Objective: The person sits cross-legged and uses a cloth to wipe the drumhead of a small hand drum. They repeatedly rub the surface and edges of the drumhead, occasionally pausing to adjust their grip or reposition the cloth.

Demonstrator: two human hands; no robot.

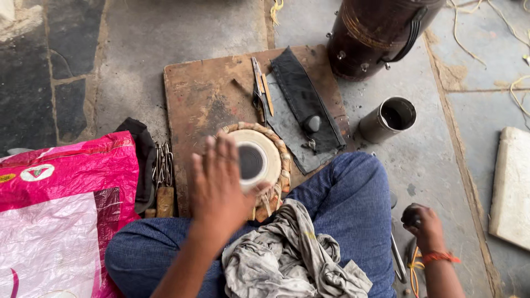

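Currently my left hand (pixel 218 182) lies flat and open on the drum (pixel 259 165) in my lap, while my right hand (pixel 422 223) grips a dark stone (pixel 411 214) low right; next, bring it to the drumhead.

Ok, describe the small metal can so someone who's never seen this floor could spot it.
Start at the brown wooden board on the stone floor, then look just off its right edge. There stands the small open-topped grey metal can, tilted, below the big dark drum barrel. It alone is shiny and hollow.
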